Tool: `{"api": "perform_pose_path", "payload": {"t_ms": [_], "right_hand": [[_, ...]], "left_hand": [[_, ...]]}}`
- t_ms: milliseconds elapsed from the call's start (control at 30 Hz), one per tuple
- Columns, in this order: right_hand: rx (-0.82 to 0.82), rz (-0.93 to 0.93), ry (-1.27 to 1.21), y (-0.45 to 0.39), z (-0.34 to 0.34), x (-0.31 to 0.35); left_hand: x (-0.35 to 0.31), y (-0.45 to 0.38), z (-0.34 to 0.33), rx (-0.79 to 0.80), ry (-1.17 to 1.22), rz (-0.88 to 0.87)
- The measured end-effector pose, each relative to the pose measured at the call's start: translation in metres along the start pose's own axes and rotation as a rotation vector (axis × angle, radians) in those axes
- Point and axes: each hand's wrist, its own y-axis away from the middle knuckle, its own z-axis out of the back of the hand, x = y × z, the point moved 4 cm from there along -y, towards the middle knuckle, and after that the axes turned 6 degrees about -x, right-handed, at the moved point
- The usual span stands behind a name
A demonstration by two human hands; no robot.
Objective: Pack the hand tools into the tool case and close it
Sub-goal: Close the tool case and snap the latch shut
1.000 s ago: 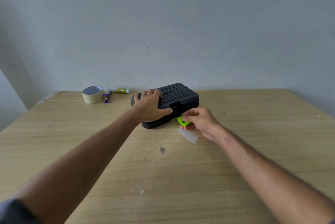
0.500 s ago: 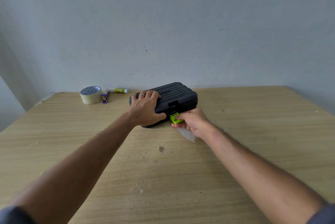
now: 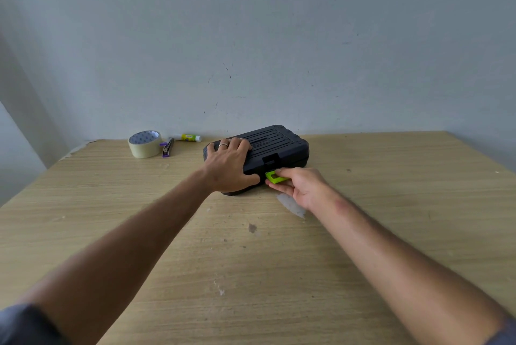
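**Tool case shut on the table, green latch being fastened**

Pale blue-grey wall, scuffed and marked, stands behind a light wooden table [image 3: 363, 233] that fills the lower half of the view. Two bare forearms reach forward from the bottom corners.

Near the far edge lies a black plastic tool case [image 3: 275, 143], flat on the table with its ribbed lid down. No hand tools are visible outside it, so the packing appears done, though the contents cannot be seen.

The left hand [image 3: 230, 161] lies spread and flat on the left part of the lid, palm down, a ring on one finger, pressing the case steady rather than gripping it. The right hand [image 3: 300, 184] is at the front edge of the case, its thumb and fingers pinched on a bright green latch [image 3: 274, 177] that sticks out from the case below a black catch in the lid. The latch looks not yet folded up against the lid.

What seems left is to snap this latch home. Whether the case has a second latch cannot be told.

Off to the left, well apart from the case, sit a roll of masking tape [image 3: 144, 143], a small purple stapler [image 3: 167, 147] just beside it, and a glue stick [image 3: 190, 137] by the wall.
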Motion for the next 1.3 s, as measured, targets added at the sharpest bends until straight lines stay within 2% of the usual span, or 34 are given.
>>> {"api": "perform_pose_path", "payload": {"t_ms": [300, 600, 700, 867, 1000, 1300], "right_hand": [[0.064, 0.041, 0.035, 0.006, 0.000, 0.005], [0.030, 0.121, 0.102, 0.000, 0.005, -0.001], [0.051, 0.214, 0.230, 0.002, 0.007, 0.005], [0.212, 0.420, 0.612, 0.006, 0.013, 0.014], [0.255, 0.531, 0.650, 0.008, 0.018, 0.021], [0.145, 0.716, 0.761, 0.003, 0.005, 0.031]], "left_hand": [[-0.005, -0.008, -0.002, -0.004, -0.033, 0.046], [-0.013, -0.010, -0.007, -0.057, -0.081, 0.108], [-0.012, -0.009, -0.007, -0.071, -0.083, 0.118], [-0.009, -0.010, -0.007, -0.051, -0.052, 0.122], [-0.008, -0.010, -0.008, -0.043, -0.050, 0.120], [-0.007, -0.008, -0.006, -0.059, 0.027, 0.126]]}}
